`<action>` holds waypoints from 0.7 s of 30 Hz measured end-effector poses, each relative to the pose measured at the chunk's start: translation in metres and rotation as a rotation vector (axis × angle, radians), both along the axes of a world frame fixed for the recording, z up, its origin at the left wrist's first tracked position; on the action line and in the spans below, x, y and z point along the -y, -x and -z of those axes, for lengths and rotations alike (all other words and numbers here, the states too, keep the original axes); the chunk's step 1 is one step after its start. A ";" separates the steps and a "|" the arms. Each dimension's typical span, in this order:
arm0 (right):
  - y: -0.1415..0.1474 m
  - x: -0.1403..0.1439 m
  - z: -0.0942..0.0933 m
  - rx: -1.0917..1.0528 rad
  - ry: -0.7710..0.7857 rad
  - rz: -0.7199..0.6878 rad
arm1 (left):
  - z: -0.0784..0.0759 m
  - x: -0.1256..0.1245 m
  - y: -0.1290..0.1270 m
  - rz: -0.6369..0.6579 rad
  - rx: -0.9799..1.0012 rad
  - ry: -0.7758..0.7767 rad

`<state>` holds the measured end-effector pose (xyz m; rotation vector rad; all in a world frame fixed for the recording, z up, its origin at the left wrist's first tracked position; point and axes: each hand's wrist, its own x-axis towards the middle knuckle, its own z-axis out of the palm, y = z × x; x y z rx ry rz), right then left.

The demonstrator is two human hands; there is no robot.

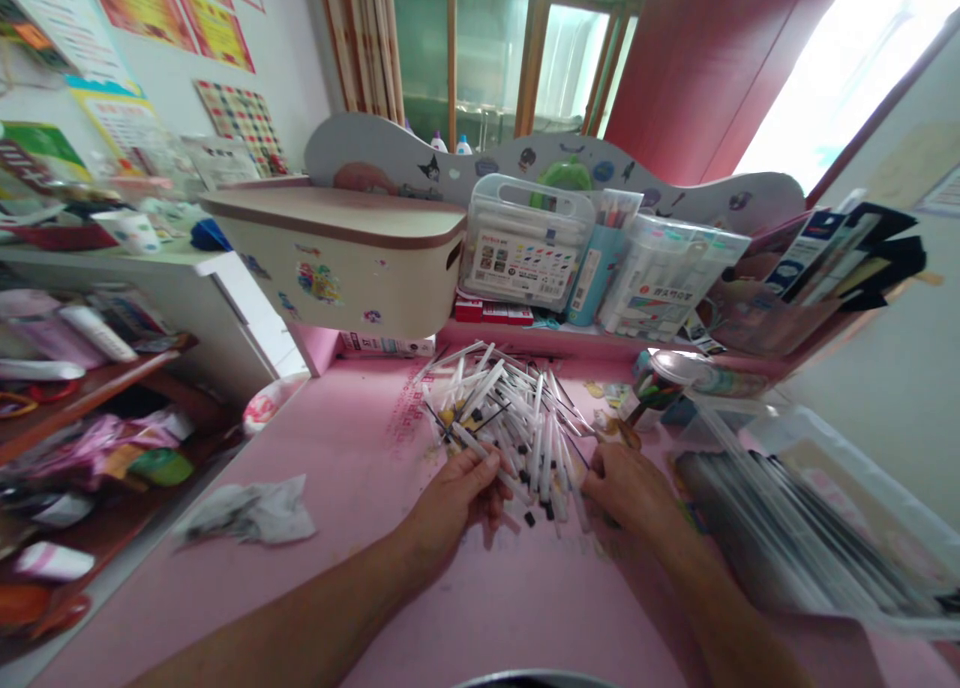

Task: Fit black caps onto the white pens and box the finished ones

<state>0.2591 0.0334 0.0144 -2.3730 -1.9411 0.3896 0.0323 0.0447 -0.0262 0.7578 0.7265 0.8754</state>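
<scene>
A loose pile of white pens with black tips [504, 400] lies spread on the pink desk [352, 458]. My left hand [457, 498] rests at the pile's near left edge, its fingers curled around a white pen. My right hand [626, 488] sits at the pile's near right edge, fingers bent down onto the pens; whether it grips one is hidden. A few small black caps lie loose between the hands.
A cream storage box [337, 253] stands at the back left. Marker cases [525, 243] line the pink shelf behind the pile. A clear tray of dark sticks [795, 528] sits right of my right hand. Crumpled paper [251, 513] lies on the left.
</scene>
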 end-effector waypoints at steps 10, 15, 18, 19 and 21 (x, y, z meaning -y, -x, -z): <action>-0.009 0.006 -0.011 -0.977 0.034 -0.146 | -0.003 -0.005 0.003 -0.001 0.034 0.065; 0.001 0.012 -0.007 -1.326 0.232 -0.340 | -0.005 -0.009 0.004 -0.129 0.119 0.150; 0.003 0.012 -0.001 -1.333 0.238 -0.346 | -0.005 -0.010 0.004 -0.152 0.157 0.165; 0.003 0.011 0.001 -1.334 0.238 -0.337 | -0.004 -0.010 0.004 -0.152 0.165 0.164; 0.002 0.011 0.004 -1.343 0.237 -0.325 | -0.003 -0.010 0.004 -0.157 0.176 0.161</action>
